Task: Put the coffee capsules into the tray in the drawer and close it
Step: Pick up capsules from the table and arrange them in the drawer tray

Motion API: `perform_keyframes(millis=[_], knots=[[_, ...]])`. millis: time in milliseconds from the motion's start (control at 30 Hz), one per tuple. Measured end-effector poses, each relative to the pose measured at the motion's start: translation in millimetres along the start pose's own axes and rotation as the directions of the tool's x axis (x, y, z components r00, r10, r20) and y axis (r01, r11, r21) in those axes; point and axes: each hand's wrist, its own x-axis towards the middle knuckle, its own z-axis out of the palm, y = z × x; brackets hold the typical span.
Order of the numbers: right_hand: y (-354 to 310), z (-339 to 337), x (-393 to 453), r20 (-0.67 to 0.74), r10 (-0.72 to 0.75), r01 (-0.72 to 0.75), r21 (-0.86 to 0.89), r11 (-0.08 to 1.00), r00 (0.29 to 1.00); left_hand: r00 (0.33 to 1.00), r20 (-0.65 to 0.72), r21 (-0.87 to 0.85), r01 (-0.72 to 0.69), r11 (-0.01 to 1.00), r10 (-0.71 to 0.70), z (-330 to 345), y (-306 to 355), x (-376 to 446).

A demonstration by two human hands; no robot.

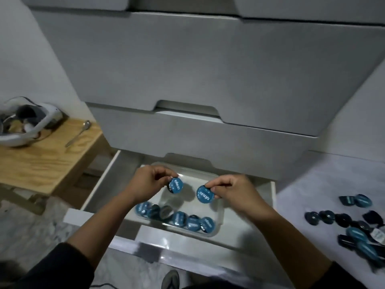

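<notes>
left fingers [166,176]: pinching the rim of a capsule [175,185], blue lid turned up toward the camera, held over the far half of the tray.
right fingers [216,187]: pinching a second capsule [205,196] by its edge, lid up too, just right of the first; the two are apart, not touching.
left hand [149,181]: over the tray's left side, wrist low above the drawer front.
right hand [233,193]: over the tray's right side.
tray [218,214]: clear tub sitting in the open drawer [108,184]; near edge already holds a row of capsules [177,217], about seven, blur makes the count unsure; far half bare.
step: drop both into the bare far half, probably as a second row behind the first.
how to do it well: lower before letting go so they don't bounce or roll; set them flat, lids up to match the row; release one at a time so the hands don't knock.
watch: don't nudge the near row with the wrists.
leftover pile [354,224]: many more capsules on the surface at right, well apart from the drawer.
progress: roughly halfway by my guess; drawer must stay open for now.
</notes>
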Motion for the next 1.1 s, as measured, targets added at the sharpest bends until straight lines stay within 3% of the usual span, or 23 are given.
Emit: perform_keyframes(millis=[200, 467, 867, 1100], knots=[[-2, 76, 40, -0.013, 0.129, -0.13, -0.031, 0.991, 0.992, 0.989, 0.145, 0.113, 0.024, 0.993, -0.04, -39, -56, 24], [8, 101, 64, -0.099, 0.255, -0.259, -0.034, 0.965, 0.962, 0.942, 0.335, 0.181, -0.067, 0.981, 0.002, -33, -74, 48], [25, 109, 82, -0.102, 0.355, -0.356, 0.008, 0.934, 0.929, 0.898, 0.429, 0.361, -0.264, 0.894, 0.092, -27, -85, 62], [27, 119, 87, -0.06, 0.382, -0.382, 0.013, 0.924, 0.922, 0.897, 0.428, 0.313, -0.259, 0.914, 0.108, -32, -91, 63]])
